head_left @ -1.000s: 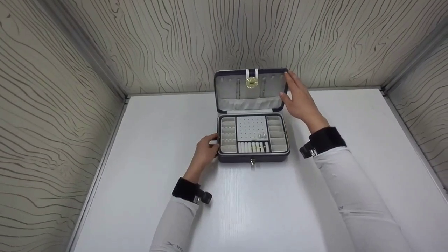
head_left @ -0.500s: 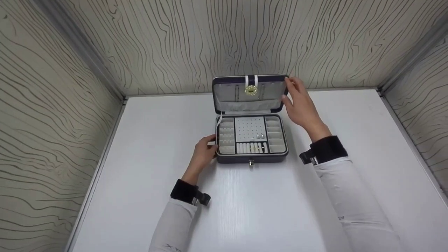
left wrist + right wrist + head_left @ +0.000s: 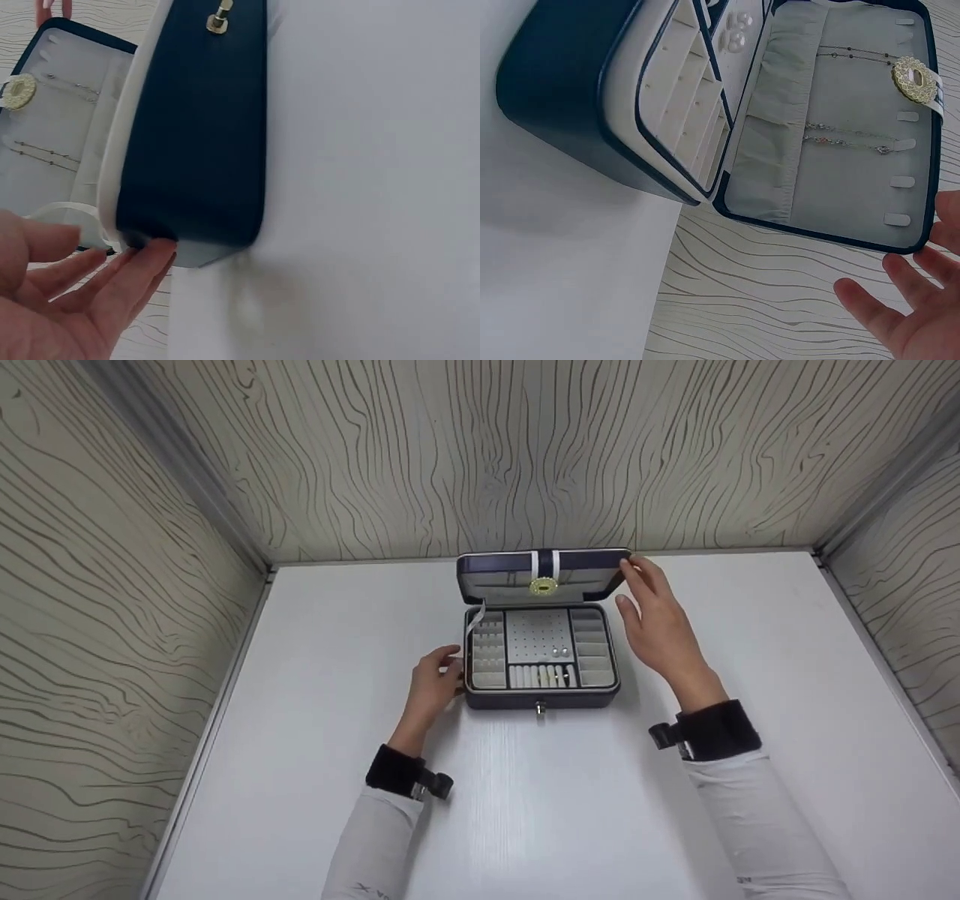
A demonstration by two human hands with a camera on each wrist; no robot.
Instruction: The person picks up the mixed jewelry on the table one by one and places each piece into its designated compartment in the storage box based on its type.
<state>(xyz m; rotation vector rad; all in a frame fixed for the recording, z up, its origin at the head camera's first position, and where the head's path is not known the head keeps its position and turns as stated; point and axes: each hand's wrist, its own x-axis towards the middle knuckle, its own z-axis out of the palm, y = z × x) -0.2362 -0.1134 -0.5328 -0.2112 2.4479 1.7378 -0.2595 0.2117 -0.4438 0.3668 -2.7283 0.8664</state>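
A dark blue jewelry box (image 3: 495,701) stands on the white table, its lid (image 3: 496,564) raised and tilted forward over the tray. My right hand (image 3: 660,622) has its fingertips at the lid's top right corner, fingers extended and thumb apart. My left hand (image 3: 82,300) touches the box's left side with its fingertips, fingers loosely bent. Necklaces (image 3: 847,142) hang inside the lid, and a round gold ornament (image 3: 913,80) sits on its strap. Pearl earrings (image 3: 736,40) are set in the perforated panel (image 3: 536,630). Ring rolls (image 3: 529,676) lie in front of it.
The white table (image 3: 345,645) reaches back to a wood-patterned wall (image 3: 360,465). Similar panels stand on both sides. A small metal clasp post (image 3: 540,708) sticks out from the box's front. A white ribbon (image 3: 477,616) joins lid and tray at the left.
The lid has tipped forward and down from nearly upright, and my right hand has moved down with it. The ribbon at the left now shows slack. My left hand has barely moved.
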